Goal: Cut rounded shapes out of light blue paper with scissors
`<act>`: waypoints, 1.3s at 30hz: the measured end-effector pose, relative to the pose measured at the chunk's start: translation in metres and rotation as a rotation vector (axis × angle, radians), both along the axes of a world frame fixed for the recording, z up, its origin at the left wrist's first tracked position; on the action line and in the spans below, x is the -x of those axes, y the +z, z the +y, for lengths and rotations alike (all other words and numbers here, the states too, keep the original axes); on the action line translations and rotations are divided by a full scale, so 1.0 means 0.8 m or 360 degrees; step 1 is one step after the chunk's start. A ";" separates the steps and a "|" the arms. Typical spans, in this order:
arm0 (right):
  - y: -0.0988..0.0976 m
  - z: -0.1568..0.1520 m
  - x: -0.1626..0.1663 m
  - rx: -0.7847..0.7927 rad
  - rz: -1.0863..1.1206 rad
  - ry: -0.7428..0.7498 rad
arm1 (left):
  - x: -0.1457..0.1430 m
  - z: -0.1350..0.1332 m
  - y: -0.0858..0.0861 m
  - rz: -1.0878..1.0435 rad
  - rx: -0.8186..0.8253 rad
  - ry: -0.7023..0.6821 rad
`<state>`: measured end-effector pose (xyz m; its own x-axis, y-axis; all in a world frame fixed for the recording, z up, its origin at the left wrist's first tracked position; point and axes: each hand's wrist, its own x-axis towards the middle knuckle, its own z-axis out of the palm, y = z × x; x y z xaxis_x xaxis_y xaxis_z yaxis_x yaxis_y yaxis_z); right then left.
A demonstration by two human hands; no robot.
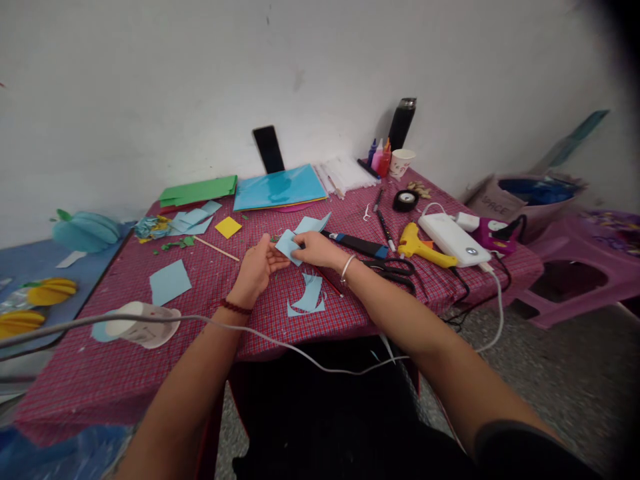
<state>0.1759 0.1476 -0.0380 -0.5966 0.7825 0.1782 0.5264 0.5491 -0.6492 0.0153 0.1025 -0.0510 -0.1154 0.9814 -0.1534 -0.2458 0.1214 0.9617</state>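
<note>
My right hand [317, 249] pinches a small light blue paper square [287, 246] above the table. Beside its left edge is my left hand [259, 265], palm turned inward, fingers loosely stretched out and apart; whether its fingertips touch the paper is hard to tell. Cut light blue paper scraps [311, 293] lie just below the hands, near a red pencil [332, 283]. Behind my right hand rests more light blue paper [314, 223]. A blue and black cutter knife [357, 245] and black scissors [393, 267] lie right of my right hand.
A yellow glue gun [425, 247], black tape roll [405, 199] and white power bank [453, 237] occupy the right side. At left are a tipped paper cup [143, 325], a blue sheet [170, 283] and a wooden stick [217, 249]. A white cable [300, 358] crosses in front.
</note>
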 end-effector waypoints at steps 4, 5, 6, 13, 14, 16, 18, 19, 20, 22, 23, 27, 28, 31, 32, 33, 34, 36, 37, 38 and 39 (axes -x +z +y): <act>-0.001 0.000 0.000 0.0020 0.0033 0.0014 | 0.000 0.001 0.000 -0.0007 0.0000 -0.0007; -0.001 0.000 0.000 0.0027 0.0040 0.0017 | 0.000 0.001 0.001 -0.0007 0.0003 -0.0010; 0.000 0.000 0.000 0.0034 0.0040 0.0018 | 0.000 0.000 0.002 -0.0010 0.0006 -0.0010; 0.000 -0.001 0.000 0.0048 0.0046 0.0010 | -0.004 -0.005 0.006 0.0078 -0.0048 -0.0041; -0.001 -0.001 0.000 0.0051 0.0056 0.0014 | -0.004 -0.006 0.006 0.0102 -0.0062 -0.0038; -0.002 -0.001 0.001 0.0048 0.0072 0.0013 | -0.005 -0.007 0.005 0.0132 -0.0080 -0.0016; -0.003 -0.001 0.001 0.0036 0.0084 0.0008 | -0.006 -0.007 0.004 0.0146 -0.0090 0.0006; -0.004 0.000 0.001 0.0035 0.0091 0.0009 | -0.006 -0.006 0.003 0.0146 -0.0093 0.0021; -0.004 0.000 0.001 0.0039 0.0100 0.0016 | -0.005 -0.006 0.002 0.0146 -0.0095 0.0038; -0.006 0.002 0.001 0.0046 0.0159 0.0039 | -0.004 -0.005 0.001 0.0130 -0.0095 0.0080; -0.007 0.004 0.001 0.0048 0.0230 0.0041 | -0.003 -0.005 0.001 0.0110 -0.0093 0.0104; -0.011 0.011 0.005 0.0167 0.0724 -0.0101 | 0.004 0.000 0.003 -0.0175 -0.0059 0.0225; -0.011 0.011 0.006 0.0241 0.0849 -0.0163 | 0.007 0.001 0.004 -0.0271 -0.0050 0.0256; -0.010 0.008 0.010 0.0570 0.1104 -0.0238 | 0.013 0.006 0.006 -0.0462 -0.0029 0.0332; -0.008 0.005 0.011 0.0697 0.1129 -0.0224 | 0.015 0.007 0.006 -0.0488 -0.0028 0.0345; -0.006 0.002 0.011 0.0828 0.1121 -0.0194 | 0.016 0.008 0.007 -0.0515 -0.0025 0.0352; -0.004 -0.002 0.012 0.0963 0.1090 -0.0155 | 0.017 0.009 0.007 -0.0539 -0.0025 0.0355; -0.001 -0.008 0.012 0.1229 0.1028 -0.0064 | 0.018 0.008 0.007 -0.0570 -0.0034 0.0349; 0.001 -0.010 0.012 0.1364 0.1012 -0.0009 | 0.018 0.008 0.007 -0.0578 -0.0048 0.0336; 0.002 -0.011 0.012 0.1494 0.1007 0.0050 | 0.017 0.006 0.007 -0.0579 -0.0073 0.0311; 0.003 -0.012 0.012 0.1611 0.1009 0.0106 | 0.017 0.005 0.007 -0.0573 -0.0108 0.0274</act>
